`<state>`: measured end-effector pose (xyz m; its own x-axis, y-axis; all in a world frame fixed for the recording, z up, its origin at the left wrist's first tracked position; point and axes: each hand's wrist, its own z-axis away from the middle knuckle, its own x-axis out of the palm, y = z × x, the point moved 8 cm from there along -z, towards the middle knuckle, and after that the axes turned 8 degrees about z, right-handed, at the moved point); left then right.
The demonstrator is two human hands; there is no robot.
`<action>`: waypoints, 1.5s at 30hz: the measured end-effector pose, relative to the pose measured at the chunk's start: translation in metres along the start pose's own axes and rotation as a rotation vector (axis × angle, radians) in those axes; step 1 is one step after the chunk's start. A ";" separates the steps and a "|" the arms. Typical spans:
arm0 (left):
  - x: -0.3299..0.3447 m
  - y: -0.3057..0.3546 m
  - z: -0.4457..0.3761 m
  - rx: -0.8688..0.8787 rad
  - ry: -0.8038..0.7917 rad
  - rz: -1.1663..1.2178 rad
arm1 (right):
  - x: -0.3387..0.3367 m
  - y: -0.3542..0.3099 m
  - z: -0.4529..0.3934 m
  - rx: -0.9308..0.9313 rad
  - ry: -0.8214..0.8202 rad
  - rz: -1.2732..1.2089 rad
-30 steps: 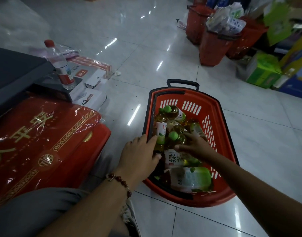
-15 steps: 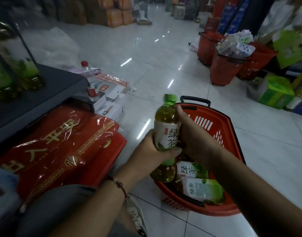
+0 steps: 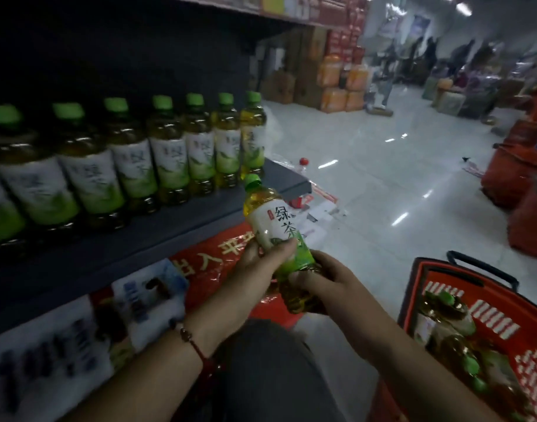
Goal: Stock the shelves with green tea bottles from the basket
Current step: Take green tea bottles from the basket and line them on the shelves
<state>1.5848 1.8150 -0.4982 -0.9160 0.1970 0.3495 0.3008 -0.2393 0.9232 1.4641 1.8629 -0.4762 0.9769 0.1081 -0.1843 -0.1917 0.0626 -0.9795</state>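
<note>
A green tea bottle (image 3: 275, 222) with a green cap and white label is held tilted in front of the dark shelf (image 3: 182, 236). My left hand (image 3: 258, 269) grips its middle, and my right hand (image 3: 325, 280) grips its lower end. A row of several matching bottles (image 3: 169, 153) stands upright on the shelf to the left. The red basket (image 3: 437, 275) sits on the floor at the lower right with more bottles (image 3: 453, 327) lying inside.
Red gift boxes (image 3: 212, 260) and white cartons (image 3: 48, 339) fill the space under the shelf. Other red baskets (image 3: 523, 184) stand at the right. Stacked boxes (image 3: 331, 80) and people are far down the aisle. Glossy tiled floor (image 3: 367, 184) stretches ahead.
Both hands lifted the bottle out of the basket and carried it left toward the shelf. My view swung up and left, so the shelf row now shows.
</note>
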 end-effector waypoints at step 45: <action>-0.379 0.169 0.171 0.543 0.864 -0.693 | 0.436 -0.099 -0.089 -0.578 -0.249 0.207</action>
<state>2.0278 1.8627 -0.4476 -0.7386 -0.6175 -0.2704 -0.4359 0.1316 0.8903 1.9176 1.8152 -0.4666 0.8609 0.2913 -0.4172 -0.2242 -0.5190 -0.8249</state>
